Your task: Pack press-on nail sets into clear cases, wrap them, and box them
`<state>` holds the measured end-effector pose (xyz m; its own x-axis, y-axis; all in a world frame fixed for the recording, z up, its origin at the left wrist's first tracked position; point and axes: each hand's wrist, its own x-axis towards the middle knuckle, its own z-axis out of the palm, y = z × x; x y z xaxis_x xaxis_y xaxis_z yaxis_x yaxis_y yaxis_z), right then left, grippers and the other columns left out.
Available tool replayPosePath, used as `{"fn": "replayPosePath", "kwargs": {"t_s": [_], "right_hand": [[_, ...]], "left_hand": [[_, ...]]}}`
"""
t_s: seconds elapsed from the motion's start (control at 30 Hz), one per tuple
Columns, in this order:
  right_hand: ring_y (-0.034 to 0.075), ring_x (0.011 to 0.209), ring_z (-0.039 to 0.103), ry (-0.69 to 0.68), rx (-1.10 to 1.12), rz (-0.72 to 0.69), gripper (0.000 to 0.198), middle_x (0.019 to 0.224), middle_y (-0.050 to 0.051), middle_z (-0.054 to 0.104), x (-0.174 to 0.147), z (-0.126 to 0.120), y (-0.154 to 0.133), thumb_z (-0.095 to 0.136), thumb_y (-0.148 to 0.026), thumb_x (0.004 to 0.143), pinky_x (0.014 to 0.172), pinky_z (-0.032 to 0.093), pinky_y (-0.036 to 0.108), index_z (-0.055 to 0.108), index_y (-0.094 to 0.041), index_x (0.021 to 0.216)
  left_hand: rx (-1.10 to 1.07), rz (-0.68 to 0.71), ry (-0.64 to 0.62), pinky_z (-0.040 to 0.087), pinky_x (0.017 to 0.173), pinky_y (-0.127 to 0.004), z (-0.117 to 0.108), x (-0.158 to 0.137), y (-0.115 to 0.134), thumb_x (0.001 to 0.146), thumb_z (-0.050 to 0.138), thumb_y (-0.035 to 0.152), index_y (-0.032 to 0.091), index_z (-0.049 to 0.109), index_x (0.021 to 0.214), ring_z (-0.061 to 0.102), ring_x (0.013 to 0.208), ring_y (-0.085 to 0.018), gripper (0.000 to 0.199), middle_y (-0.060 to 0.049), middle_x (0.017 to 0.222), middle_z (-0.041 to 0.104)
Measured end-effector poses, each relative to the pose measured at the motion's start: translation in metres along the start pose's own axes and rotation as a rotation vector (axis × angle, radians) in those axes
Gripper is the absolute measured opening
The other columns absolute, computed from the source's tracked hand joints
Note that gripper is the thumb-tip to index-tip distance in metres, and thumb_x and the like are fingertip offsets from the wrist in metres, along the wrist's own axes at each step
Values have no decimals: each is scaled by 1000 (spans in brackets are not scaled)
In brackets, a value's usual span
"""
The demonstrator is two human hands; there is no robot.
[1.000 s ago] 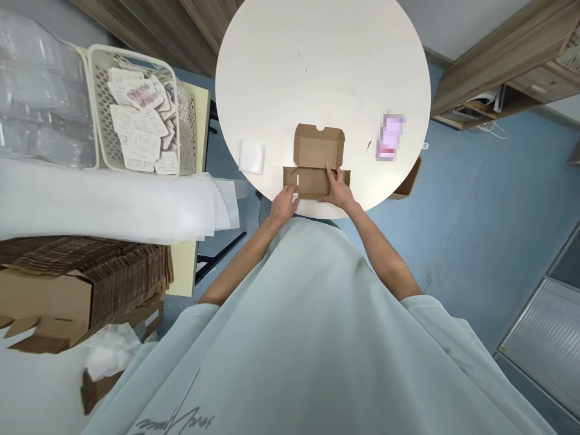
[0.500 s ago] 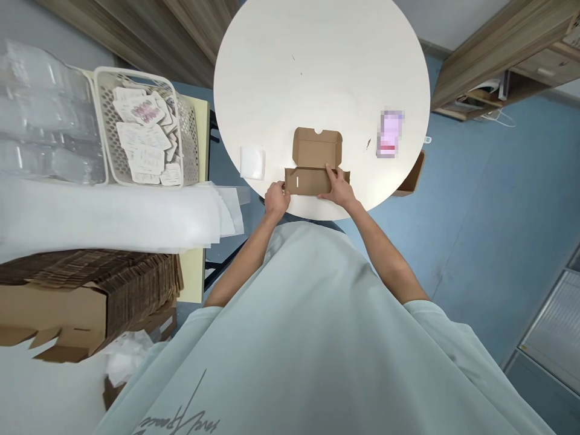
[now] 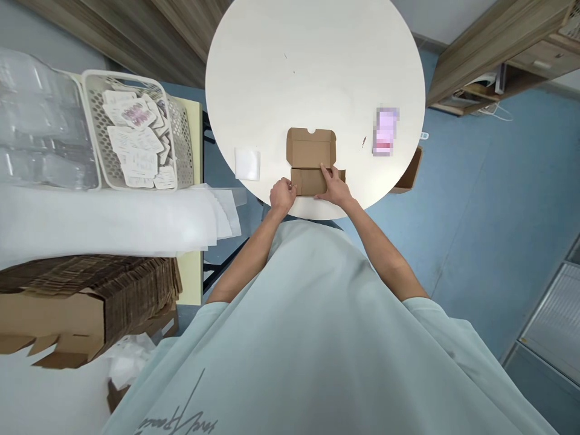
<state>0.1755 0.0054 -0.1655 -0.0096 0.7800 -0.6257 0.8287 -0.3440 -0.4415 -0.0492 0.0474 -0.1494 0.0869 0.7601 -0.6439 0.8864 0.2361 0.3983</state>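
A small brown cardboard box [image 3: 312,148] lies near the front edge of the round white table, its tuck lid laid back away from me. My left hand [image 3: 283,195] is closed at the box's left end, its fingers bent against the side panel there. My right hand [image 3: 336,188] grips the right part of the box, with a finger over the inside and the thumb at the front wall. The right end flap sticks out beyond that hand. Left of the box lies a folded white sheet or pouch [image 3: 247,164].
A pixelated pink object [image 3: 384,132] lies on the right of the round table [image 3: 317,78]. On the left, a side table [image 3: 189,278] bears a white basket [image 3: 183,142] of cards, clear plastic packs [image 3: 40,121], white sheets [image 3: 113,220] and stacked flat cardboard boxes [image 3: 136,296].
My left hand has moved inward to the right, and the box's left end panel has folded in; its slot no longer shows. My right hand stays on the box. The view has shifted slightly.
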Motion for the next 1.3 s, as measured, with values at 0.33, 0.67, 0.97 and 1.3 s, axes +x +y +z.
{"fn": "replayPosePath", "kwargs": {"t_s": [0.33, 0.67, 0.97, 1.3], "right_hand": [[51, 166, 55, -5, -7, 11, 132, 195, 23, 24, 0, -1, -4, 97, -45, 89, 123, 65, 69, 16, -33, 193], [39, 155, 62, 279, 148, 96, 82, 179, 20, 49, -39, -20, 7, 52, -45, 116, 117, 66, 58, 21, -29, 191], [32, 117, 80, 244, 290, 352, 19, 128, 15, 86, -45, -13, 31, 52, -35, 113, 104, 63, 46, 67, -24, 118], [35, 116, 84, 176, 286, 236, 32, 121, 15, 88, -38, -10, -10, 58, -54, 119, 104, 63, 47, 68, -24, 123]], "left_hand": [[256, -57, -59, 57, 95, -44, -2, 6, 13, 113, 54, 24, 20, 74, 125, 77, 124, -39, 23, -19, 129, 82], [134, -58, -38, 59, 105, -53, 5, 8, 13, 109, 52, 18, 18, 72, 128, 74, 124, -44, 28, -24, 131, 78], [103, -71, -10, 59, 108, -56, 9, 12, 10, 107, 58, 23, 22, 71, 123, 72, 126, -45, 21, -22, 127, 78], [152, -84, -38, 59, 104, -55, 4, 8, 16, 108, 56, 21, 21, 72, 124, 74, 123, -45, 23, -23, 129, 79]]}}
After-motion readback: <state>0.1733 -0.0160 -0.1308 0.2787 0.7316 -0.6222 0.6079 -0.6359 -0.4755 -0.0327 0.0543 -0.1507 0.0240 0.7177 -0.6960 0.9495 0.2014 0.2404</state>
